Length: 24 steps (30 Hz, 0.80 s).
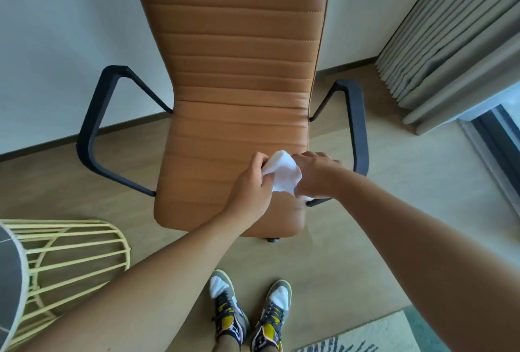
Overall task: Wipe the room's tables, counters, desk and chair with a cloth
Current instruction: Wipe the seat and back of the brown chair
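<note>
A white cloth is bunched between both hands above the front right part of the chair seat. The left hand has its fingers curled round the cloth's left edge, thumb and fingertips pinching the fabric near the top. The right hand grips the cloth's right side with fingers folded under it; a small white corner shows below that hand, near the seat's right edge. Whether the cloth touches the seat cannot be told.

The chair is tan, with stitched horizontal ribs across seat and backrest, and dark looped armrests on both sides. The right hand lies close to the right armrest. The chair stands on a pale wooden floor, its back towards a white wall.

At the lower left stands a pale yellow wire-framed side table with a dark round top at the frame's edge. Grey curtains hang at the upper right, beside a dark window frame. The person's sneakers stand on the floor just before the chair's front edge, and a patterned rug lies at the lower right corner.
</note>
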{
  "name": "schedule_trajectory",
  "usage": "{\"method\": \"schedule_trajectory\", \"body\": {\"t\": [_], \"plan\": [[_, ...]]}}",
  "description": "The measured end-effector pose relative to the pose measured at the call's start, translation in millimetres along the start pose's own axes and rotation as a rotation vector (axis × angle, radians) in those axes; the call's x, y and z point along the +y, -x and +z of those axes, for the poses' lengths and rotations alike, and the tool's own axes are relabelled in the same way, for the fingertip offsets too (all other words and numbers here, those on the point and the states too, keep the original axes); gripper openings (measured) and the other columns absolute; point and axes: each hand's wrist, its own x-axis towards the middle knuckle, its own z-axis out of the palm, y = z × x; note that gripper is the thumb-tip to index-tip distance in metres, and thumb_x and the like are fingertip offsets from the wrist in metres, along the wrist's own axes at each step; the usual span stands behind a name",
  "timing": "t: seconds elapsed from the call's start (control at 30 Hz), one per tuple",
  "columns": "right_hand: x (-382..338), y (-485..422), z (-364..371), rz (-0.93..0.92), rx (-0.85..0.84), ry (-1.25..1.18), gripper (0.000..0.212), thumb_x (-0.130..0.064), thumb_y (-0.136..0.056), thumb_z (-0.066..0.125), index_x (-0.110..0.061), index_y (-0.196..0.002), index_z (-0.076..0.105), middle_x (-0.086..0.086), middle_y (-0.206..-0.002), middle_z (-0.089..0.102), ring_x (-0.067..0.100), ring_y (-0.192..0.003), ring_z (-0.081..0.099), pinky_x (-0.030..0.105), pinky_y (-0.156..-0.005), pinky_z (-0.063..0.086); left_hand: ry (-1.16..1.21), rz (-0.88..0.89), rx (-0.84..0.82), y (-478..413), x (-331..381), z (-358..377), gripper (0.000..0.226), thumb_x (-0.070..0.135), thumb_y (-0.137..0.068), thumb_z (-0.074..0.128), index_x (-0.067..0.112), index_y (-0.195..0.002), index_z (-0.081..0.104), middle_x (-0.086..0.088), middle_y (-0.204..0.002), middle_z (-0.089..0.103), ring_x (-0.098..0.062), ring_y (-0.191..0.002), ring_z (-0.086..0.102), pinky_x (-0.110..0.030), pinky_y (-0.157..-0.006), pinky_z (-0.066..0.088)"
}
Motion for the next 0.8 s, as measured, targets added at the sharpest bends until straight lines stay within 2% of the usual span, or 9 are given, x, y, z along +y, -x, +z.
{"method": "schedule_trajectory", "body": {"t": [0.07, 0.13, 0.2, 0.3, 0.43, 0.53, 0.63, 0.7, 0.8], "plan": [[-3, -12, 10, 0.032, 0.045, -0.112, 0.044, -0.024, -0.080, 0.065, -0.027, -0.123, 0.056, -0.002, -0.120, 0.057, 0.026, -0.122, 0.050, 0.046, -0.103, 0.042, 0.068, -0.019, 0.013, -3, -13, -14, 0.012, 0.018, -0.094, 0.044, 0.030, -0.097, 0.046, 0.008, -0.083, 0.056, -0.018, -0.076, 0.053, -0.036, -0.066, 0.041], [-1, -20, 20, 0.068, 0.130, -0.337, 0.021, -0.013, -0.081, 0.061, -0.019, -0.101, 0.060, 0.006, -0.099, 0.064, 0.030, -0.096, 0.062, 0.042, -0.082, 0.052, 0.134, -0.058, 0.039, -6, -26, -29, 0.009, 0.023, -0.090, 0.045, 0.030, -0.096, 0.046, 0.008, -0.081, 0.052, -0.016, -0.078, 0.050, -0.037, -0.070, 0.040], [-1, -26, 31, 0.088, 0.206, -0.615, 0.008, -0.010, -0.081, 0.062, -0.012, -0.088, 0.060, 0.008, -0.079, 0.060, 0.027, -0.071, 0.056, 0.035, -0.060, 0.044, 0.199, -0.106, 0.091, -8, -42, -43, 0.007, 0.027, -0.086, 0.047, 0.031, -0.091, 0.044, 0.007, -0.082, 0.048, -0.014, -0.076, 0.047, -0.036, -0.070, 0.039], [-18, -36, 51, 0.104, 0.289, -0.892, 0.012, -0.020, -0.075, 0.060, -0.009, -0.079, 0.060, 0.004, -0.065, 0.053, 0.021, -0.062, 0.047, 0.035, -0.055, 0.038, 0.268, -0.182, 0.149, -12, -73, -54, 0.008, 0.024, -0.090, 0.049, 0.026, -0.092, 0.042, 0.007, -0.077, 0.039, -0.007, -0.066, 0.039, -0.028, -0.063, 0.033], [-44, -69, 87, 0.169, 0.220, -1.224, 0.026, -0.010, -0.085, 0.046, -0.013, -0.095, 0.070, 0.017, -0.093, 0.074, 0.026, -0.078, 0.075, 0.041, -0.061, 0.063, 0.075, -0.307, 0.163, -26, -117, -58, 0.053, 0.025, -0.101, 0.053, 0.035, -0.149, 0.030, 0.015, -0.094, 0.054, -0.003, -0.079, 0.054, -0.019, -0.064, 0.036], [-53, -101, 104, 0.239, 0.272, -1.060, 0.021, -0.017, -0.089, 0.045, -0.017, -0.100, 0.062, 0.011, -0.097, 0.071, 0.032, -0.083, 0.071, 0.047, -0.067, 0.063, -0.002, -0.306, 0.086, -38, -145, -55, 0.077, 0.019, -0.100, 0.056, 0.039, -0.160, 0.011, 0.012, -0.113, 0.056, -0.006, -0.092, 0.058, -0.023, -0.072, 0.043], [-48, -121, 126, 0.264, 0.375, -0.489, 0.030, -0.028, -0.092, 0.046, -0.022, -0.121, 0.046, 0.010, -0.122, 0.055, 0.036, -0.109, 0.054, 0.045, -0.086, 0.049, -0.366, -0.131, 0.034, -42, -173, -55, 0.066, 0.017, -0.097, 0.058, 0.030, -0.156, 0.032, 0.002, -0.135, 0.050, -0.020, -0.123, 0.051, -0.027, -0.096, 0.040], [-48, -122, 145, 0.239, 0.374, -0.226, 0.060, -0.053, -0.095, 0.046, -0.036, -0.149, 0.026, 0.007, -0.150, 0.032, 0.036, -0.137, 0.032, 0.054, -0.104, 0.039, -0.645, 0.014, 0.057, -43, -192, -60, 0.056, 0.025, -0.099, 0.056, 0.028, -0.152, 0.042, -0.007, -0.152, 0.039, -0.029, -0.143, 0.036, -0.032, -0.112, 0.031], [-53, -126, 170, 0.211, 0.258, -0.132, 0.084, -0.081, -0.090, 0.029, -0.050, -0.154, -0.017, 0.005, -0.167, -0.011, 0.040, -0.153, -0.007, 0.068, -0.116, 0.014, -0.887, 0.062, -0.059, -52, -216, -64, 0.065, 0.047, -0.103, 0.039, 0.042, -0.160, 0.011, -0.007, -0.170, -0.005, -0.028, -0.157, -0.010, -0.054, -0.125, 0.001]]}}
